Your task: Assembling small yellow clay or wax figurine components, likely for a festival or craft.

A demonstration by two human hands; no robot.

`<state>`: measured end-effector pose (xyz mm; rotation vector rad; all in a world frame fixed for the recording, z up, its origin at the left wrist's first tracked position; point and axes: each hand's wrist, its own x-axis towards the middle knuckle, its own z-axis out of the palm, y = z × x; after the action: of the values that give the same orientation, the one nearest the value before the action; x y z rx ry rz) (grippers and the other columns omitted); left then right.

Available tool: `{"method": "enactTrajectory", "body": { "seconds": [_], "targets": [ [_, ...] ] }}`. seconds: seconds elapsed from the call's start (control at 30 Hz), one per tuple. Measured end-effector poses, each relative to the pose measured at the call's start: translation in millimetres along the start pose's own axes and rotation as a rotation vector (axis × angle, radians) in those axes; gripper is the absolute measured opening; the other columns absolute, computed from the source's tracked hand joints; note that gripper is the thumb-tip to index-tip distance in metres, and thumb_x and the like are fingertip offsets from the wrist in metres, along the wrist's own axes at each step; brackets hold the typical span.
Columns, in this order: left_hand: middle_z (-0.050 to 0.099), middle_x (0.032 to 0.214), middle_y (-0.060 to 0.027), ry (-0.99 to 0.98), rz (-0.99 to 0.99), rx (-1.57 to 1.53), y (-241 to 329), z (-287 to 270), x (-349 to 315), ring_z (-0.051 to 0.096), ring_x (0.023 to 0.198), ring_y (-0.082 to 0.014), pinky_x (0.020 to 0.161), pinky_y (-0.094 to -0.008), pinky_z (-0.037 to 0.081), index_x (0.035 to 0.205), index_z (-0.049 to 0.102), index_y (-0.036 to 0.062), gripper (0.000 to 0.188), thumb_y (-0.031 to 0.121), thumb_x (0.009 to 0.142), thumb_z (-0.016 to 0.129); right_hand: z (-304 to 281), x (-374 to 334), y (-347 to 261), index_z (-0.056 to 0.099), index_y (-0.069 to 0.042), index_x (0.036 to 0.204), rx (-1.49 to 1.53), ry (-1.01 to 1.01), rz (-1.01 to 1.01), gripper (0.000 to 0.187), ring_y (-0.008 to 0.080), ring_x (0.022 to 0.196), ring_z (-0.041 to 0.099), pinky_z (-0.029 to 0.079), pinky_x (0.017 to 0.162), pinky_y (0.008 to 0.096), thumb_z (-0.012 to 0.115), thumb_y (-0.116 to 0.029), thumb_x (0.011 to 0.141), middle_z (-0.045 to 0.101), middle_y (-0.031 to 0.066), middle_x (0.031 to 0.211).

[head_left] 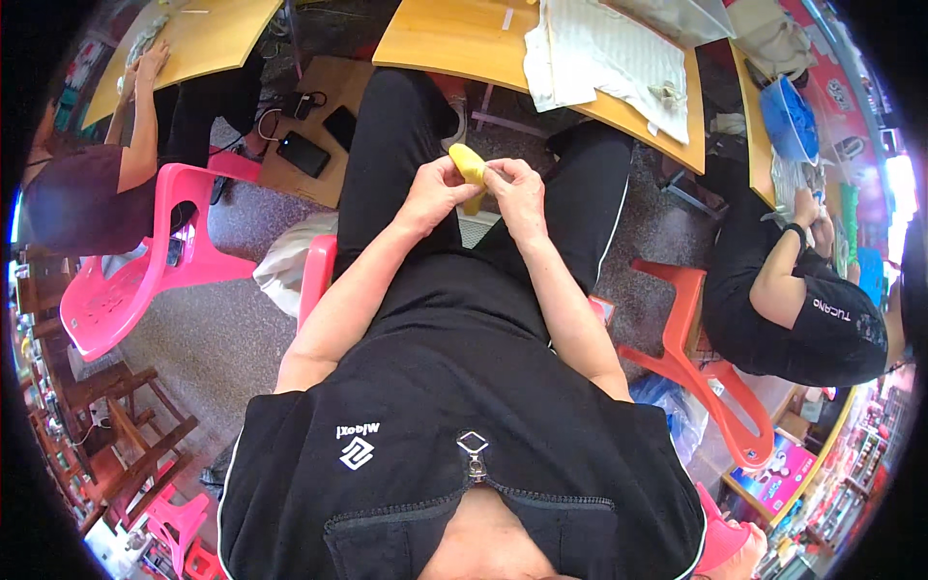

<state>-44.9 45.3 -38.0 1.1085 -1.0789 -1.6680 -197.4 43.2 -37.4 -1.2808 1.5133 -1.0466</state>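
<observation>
A small bright yellow piece with a rounded upper end is held up over my lap, in front of the table edge. My left hand pinches its left side between thumb and fingers. From the right, my right hand pinches it too, thumb and fingertips closed at its edge. Below my fingers, another bit of yellow hangs between the hands. What kind of thing it is cannot be made out, and my fingers hide part of it.
Ahead stands a wooden table with white cloth on it. Pink chair and seated person are at left. Another person works at right by a blue-filled tub. Phones lie on a board below.
</observation>
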Motion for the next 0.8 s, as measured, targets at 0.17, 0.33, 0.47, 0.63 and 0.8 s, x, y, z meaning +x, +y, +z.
{"method": "enactTrajectory", "body": {
  "seconds": [0.17,0.33,0.47,0.63,0.8],
  "targets": [
    [0.065,0.102,-0.0069,-0.003,-0.04,-0.09,0,-2,-1,0.062,0.091,-0.0132,0.083,-0.0276,0.049,0.11,0.059,-0.0006,0.029,0.004,0.082,0.066,0,-3,-16,0.068,-0.003,0.095,-0.044,0.046,0.036,0.024,0.0137,0.071,0.062,0.05,0.067,0.0264,0.068,-0.018,0.077,0.066,0.0066,0.076],
    [0.064,0.103,-0.0076,0.054,-0.108,-0.339,-1,-7,3,0.062,0.09,-0.0134,0.082,-0.0279,0.05,0.111,0.058,-0.0011,0.027,0.009,0.086,0.064,2,0,-6,0.066,0.001,0.092,0.288,-0.153,0.1,0.018,0.0067,0.07,0.055,0.044,0.066,0.0214,0.069,-0.015,0.084,0.062,-0.0007,0.082],
    [0.066,0.094,-0.0038,0.081,-0.052,-0.264,-3,-14,3,0.061,0.082,-0.0088,0.072,-0.0222,0.047,0.105,0.063,0.0004,0.026,0.013,0.083,0.068,-2,1,1,0.067,-0.001,0.096,0.362,-0.316,0.105,0.017,0.0054,0.077,0.053,0.04,0.065,0.0181,0.067,-0.013,0.084,0.055,-0.0012,0.102],
    [0.066,0.091,-0.0031,0.018,-0.04,-0.149,7,-8,-5,0.06,0.078,-0.0073,0.07,-0.0214,0.047,0.102,0.064,0.0,0.024,0.013,0.083,0.069,-6,4,0,0.067,-0.001,0.101,0.479,-0.313,0.222,0.02,0.0053,0.074,0.054,0.041,0.063,0.0187,0.066,-0.009,0.083,0.059,-0.0006,0.092],
    [0.067,0.09,-0.0047,0.025,-0.155,-0.098,5,-16,-3,0.062,0.079,-0.0101,0.068,-0.0224,0.048,0.101,0.065,-0.001,0.023,0.012,0.082,0.07,1,-8,-22,0.064,0.001,0.1,0.059,-0.058,0.001,0.027,0.0087,0.074,0.06,0.048,0.067,0.0223,0.071,-0.014,0.078,0.065,0.005,0.084]
  ]
}}
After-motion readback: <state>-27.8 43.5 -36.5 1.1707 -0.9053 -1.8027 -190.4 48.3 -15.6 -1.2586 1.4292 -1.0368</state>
